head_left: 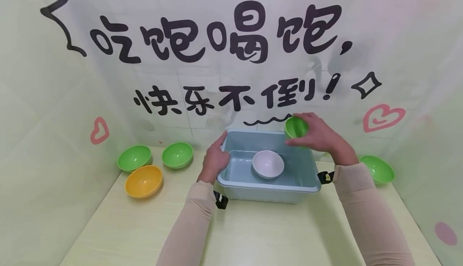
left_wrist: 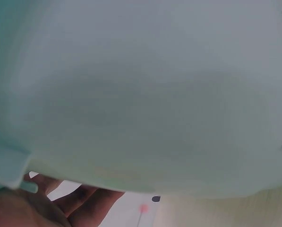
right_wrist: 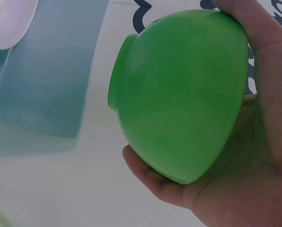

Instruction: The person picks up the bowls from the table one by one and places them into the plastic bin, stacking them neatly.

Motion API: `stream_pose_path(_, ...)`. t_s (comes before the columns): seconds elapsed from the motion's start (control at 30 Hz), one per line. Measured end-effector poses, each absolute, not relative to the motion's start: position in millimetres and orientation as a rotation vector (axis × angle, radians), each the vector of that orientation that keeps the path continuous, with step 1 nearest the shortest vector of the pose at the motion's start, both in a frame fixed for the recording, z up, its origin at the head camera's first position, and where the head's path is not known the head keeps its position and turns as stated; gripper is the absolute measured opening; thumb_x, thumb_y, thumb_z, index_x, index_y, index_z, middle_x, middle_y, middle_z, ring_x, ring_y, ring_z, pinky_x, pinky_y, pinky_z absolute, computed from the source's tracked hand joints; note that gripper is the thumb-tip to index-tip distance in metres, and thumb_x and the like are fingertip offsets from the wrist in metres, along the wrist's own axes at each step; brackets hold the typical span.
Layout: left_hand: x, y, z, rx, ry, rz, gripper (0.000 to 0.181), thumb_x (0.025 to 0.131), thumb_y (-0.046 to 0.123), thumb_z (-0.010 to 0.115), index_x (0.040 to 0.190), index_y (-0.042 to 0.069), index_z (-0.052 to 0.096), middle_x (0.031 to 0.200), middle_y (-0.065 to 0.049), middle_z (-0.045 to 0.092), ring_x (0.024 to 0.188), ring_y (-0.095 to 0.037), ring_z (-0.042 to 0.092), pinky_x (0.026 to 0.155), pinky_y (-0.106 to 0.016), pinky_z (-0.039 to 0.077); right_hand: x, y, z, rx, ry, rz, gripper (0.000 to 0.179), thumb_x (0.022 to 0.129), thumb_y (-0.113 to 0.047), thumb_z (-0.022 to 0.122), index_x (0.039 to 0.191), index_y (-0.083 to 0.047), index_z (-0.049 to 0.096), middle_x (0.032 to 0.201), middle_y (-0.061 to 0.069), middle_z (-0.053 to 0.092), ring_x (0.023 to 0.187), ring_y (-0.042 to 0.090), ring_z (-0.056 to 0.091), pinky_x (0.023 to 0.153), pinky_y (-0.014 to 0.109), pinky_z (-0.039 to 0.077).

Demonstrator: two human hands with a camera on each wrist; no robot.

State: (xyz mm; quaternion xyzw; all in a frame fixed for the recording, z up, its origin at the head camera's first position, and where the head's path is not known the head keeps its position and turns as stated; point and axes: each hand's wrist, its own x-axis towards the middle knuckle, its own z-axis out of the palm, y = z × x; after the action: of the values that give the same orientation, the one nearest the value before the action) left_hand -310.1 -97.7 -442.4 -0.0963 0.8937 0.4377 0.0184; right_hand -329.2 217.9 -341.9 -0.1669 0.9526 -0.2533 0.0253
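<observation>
Forearms [head_left: 191, 226] extend, left grip [head_left: 216, 158] on tub [head_left: 267, 187], right grip [head_left: 319, 133] round green bowl [right_wrist: 178, 97].

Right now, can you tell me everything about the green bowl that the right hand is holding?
The green bowl is round, smooth and a bit shiny, and looks like plastic. It has a raised foot ring underneath. It's held up off the table, tipped on its side, with its open side toward the palm of the right hand gripping it. It's by the blue tub's back right corner; I can't be sure whether they touch.
</observation>
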Motion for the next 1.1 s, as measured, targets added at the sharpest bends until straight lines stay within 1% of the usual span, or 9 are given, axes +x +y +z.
stream_pose_path(0.17,-310.7,-96.9,-443.5,-0.306,2.782,1.351,0.081,0.089,0.007,0.049,0.159,0.044,0.03,0.16,-0.006,0.046,0.093,-0.029,0.064,0.06,-0.032,0.043,-334.6,208.1,-347.3,-0.556,2.945,-0.792,0.102,0.077,-0.049,0.085,0.156,-0.006,0.037,0.153,0.027,0.038,0.126,0.042,0.046,0.101,0.059,0.048)
stream_pose_path(0.23,-310.8,-96.6,-443.2,-0.316,2.78,1.348,0.081,0.089,0.008,0.049,0.159,0.045,0.03,0.161,-0.006,0.046,0.096,-0.029,0.064,0.061,-0.032,0.043,-336.3,204.6,-348.4,-0.572,2.945,-0.798,0.101,0.076,-0.049,0.085,0.155,-0.006,0.038,0.151,0.026,0.039,0.124,0.042,0.046,0.098,0.057,0.049)
stream_pose_path(0.37,-311.1,-96.0,-442.5,-0.312,2.788,1.352,0.081,0.089,0.007,0.049,0.159,0.044,0.031,0.16,-0.006,0.046,0.097,-0.03,0.064,0.061,-0.033,0.043,-338.7,198.3,-350.2,-0.596,2.945,-0.808,0.101,0.076,-0.049,0.086,0.154,-0.006,0.039,0.15,0.025,0.04,0.124,0.041,0.045,0.097,0.057,0.048)
stream_pose_path(0.53,-309.5,-95.7,-441.7,-0.306,2.791,1.355,0.081,0.088,0.008,0.05,0.158,0.042,0.032,0.159,-0.007,0.048,0.102,-0.031,0.064,0.064,-0.033,0.044,-342.0,189.4,-355.0,-0.609,2.914,-0.833,0.1,0.075,-0.046,0.087,0.155,-0.008,0.039,0.154,0.023,0.037,0.13,0.042,0.043,0.103,0.06,0.046)
stream_pose_path(0.7,-308.9,-96.3,-441.0,-0.315,2.799,1.352,0.081,0.088,0.008,0.051,0.158,0.043,0.033,0.159,-0.006,0.048,0.106,-0.032,0.064,0.065,-0.034,0.045,-344.9,180.3,-360.4,-0.68,2.91,-0.834,0.1,0.074,-0.045,0.088,0.154,-0.009,0.041,0.154,0.022,0.038,0.134,0.042,0.041,0.107,0.06,0.044)
stream_pose_path(0.97,-311.3,-96.9,-443.5,-0.31,2.795,1.361,0.08,0.088,0.008,0.05,0.158,0.043,0.032,0.16,-0.005,0.047,0.113,-0.032,0.063,0.071,-0.036,0.048,-347.5,176.3,-369.1,-0.75,2.914,-0.833,0.11,0.07,-0.043,0.091,0.157,-0.009,0.034,0.153,0.021,0.039,0.138,0.041,0.037,0.111,0.062,0.04)
stream_pose_path(1.1,-311.9,-96.8,-445.6,-0.309,2.795,1.359,0.079,0.088,0.009,0.049,0.158,0.042,0.033,0.159,-0.005,0.047,0.115,-0.032,0.063,0.074,-0.039,0.049,-349.9,174.1,-374.9,-0.762,2.904,-0.813,0.11,0.069,-0.043,0.092,0.157,-0.009,0.035,0.156,0.019,0.037,0.14,0.041,0.034,0.111,0.062,0.04)
